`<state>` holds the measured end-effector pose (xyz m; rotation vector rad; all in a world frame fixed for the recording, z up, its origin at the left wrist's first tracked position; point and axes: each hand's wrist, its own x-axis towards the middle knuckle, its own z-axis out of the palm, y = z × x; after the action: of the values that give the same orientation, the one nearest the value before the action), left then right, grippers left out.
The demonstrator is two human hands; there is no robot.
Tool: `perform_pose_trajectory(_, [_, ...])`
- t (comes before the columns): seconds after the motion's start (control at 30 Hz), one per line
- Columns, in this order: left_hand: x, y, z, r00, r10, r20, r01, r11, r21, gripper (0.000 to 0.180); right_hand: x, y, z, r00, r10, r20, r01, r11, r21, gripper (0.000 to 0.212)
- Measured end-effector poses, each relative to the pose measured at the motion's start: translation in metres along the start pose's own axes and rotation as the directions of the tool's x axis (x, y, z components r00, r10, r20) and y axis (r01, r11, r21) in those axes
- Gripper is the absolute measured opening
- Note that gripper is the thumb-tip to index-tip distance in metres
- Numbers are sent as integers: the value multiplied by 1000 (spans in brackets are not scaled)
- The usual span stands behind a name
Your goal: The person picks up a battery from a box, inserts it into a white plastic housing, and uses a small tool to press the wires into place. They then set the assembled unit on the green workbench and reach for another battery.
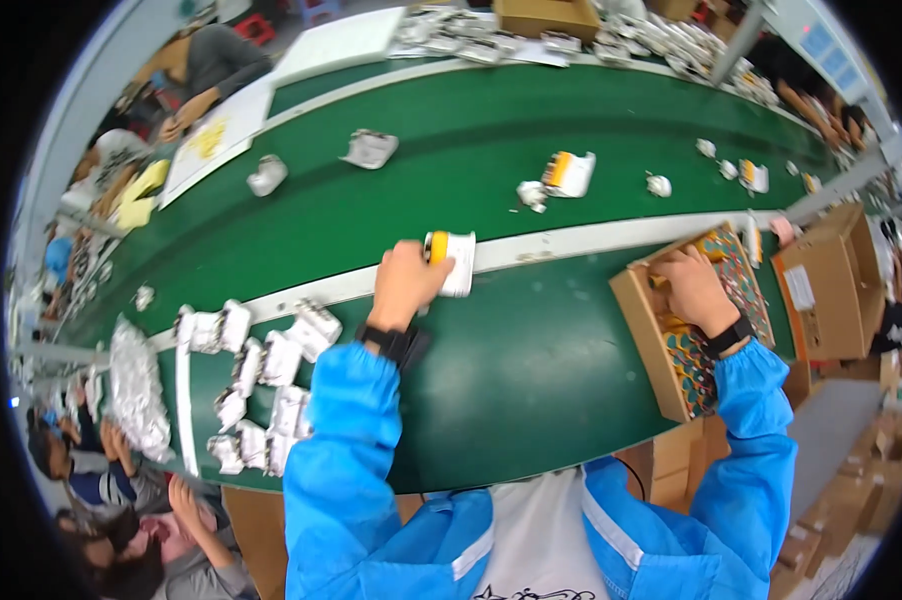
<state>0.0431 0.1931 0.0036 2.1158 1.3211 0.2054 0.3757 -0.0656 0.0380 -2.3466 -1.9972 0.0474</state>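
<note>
At the white rail along the near side of the green belt, my left hand (408,277) is closed on a small yellow-and-white pack (458,263). The pack has a yellow band on one side and a white face. To the right, my right hand (693,288) reaches into an open cardboard box (653,345) filled with small cylinders (686,360) with teal and orange ends. Its fingers are curled at a yellow cylinder (659,282); the grip is partly hidden. Several white packs (281,358) lie in rows on the green table left of my left arm.
Loose packs, among them a yellow-and-white one (569,174), and crumpled white pieces (658,186) lie on the green belt (451,150). A second carton (821,290) stands at the right. A silvery plastic bag (139,390) lies at the left. Other people sit around the belt.
</note>
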Motion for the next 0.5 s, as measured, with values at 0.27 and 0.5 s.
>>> perform_pose_trajectory(0.27, [64,-50,-37,942,-227,-249,234,972,2,49,25,2,3,969,-60,240,66,998,-13,30])
perform_pose_trajectory(0.5, [14,-66,-107,988,-52,-147,73,987,140,50,4,13,-24,989,41,145,-96,915,392,31])
